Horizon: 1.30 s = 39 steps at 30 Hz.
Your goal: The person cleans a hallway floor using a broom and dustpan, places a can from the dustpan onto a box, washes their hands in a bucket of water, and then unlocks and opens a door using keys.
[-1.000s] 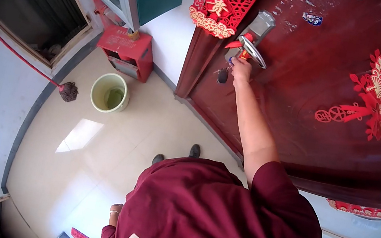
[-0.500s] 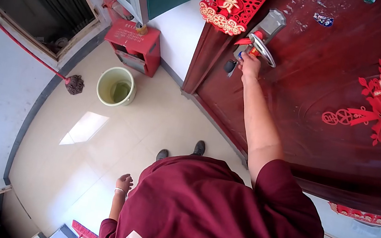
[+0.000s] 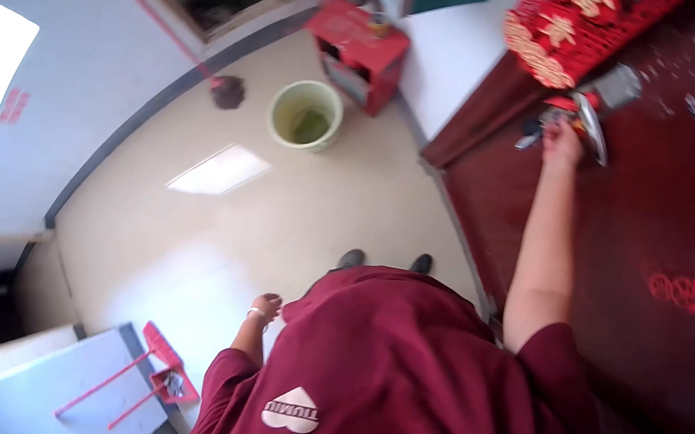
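My right hand [image 3: 564, 145] reaches out to the dark red door [image 3: 640, 229]. Its fingers are closed on a key at the lock, just below the curved metal door handle [image 3: 595, 130]. A bunch of keys [image 3: 528, 135] hangs beside the fingers; motion blur hides how far the key sits in the lock. Something red is tied around the handle's base. My left hand [image 3: 267, 305], with a pale band at the wrist, hangs low at my side. Its fingers are loosely bent and apart, with nothing visible in them.
A pale green bucket [image 3: 275, 118] stands on the tiled floor by a red box [image 3: 387, 63]. A mop [image 3: 227, 92] leans on the left wall. A red broom [image 3: 159, 342] and dustpan [image 3: 177, 386] are at the lower left. Red paper decorations [image 3: 536, 51] hang by the door.
The view has turned left, so the door and my right hand appear farther right, and more of the broom and dustpan shows. My right hand stays at the lock.
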Tool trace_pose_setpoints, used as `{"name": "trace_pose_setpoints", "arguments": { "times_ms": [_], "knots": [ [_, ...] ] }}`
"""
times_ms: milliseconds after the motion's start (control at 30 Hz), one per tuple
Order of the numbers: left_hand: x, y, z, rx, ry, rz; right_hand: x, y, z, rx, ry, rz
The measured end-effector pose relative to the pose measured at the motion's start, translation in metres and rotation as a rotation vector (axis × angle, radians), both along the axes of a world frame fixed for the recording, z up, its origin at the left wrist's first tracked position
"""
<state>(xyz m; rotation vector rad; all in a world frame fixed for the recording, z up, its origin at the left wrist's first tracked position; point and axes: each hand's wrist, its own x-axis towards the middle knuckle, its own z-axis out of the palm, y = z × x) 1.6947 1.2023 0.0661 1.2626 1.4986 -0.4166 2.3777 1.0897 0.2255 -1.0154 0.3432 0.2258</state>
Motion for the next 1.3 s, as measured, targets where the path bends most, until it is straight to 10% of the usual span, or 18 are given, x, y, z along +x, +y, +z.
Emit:
{"name": "trace_pose_setpoints", "arguments": {
  "times_ms": [667, 1000, 1300],
  "knots": [
    [-0.035, -0.023, -0.057, 0.087, -0.07, -0.161, 0.01, -0.001, -0.018, 0.55, 0.091, 0.153],
    [0.016, -0.014, -0.015, 0.109, -0.091, -0.07, -0.001, 0.026, 0.01, -0.861, -0.073, -0.252],
    [0.01, -0.024, -0.045, 0.094, -0.114, -0.056, -0.007, 0.025, 0.02, -0.856, -0.129, -0.091]
  ]
}}
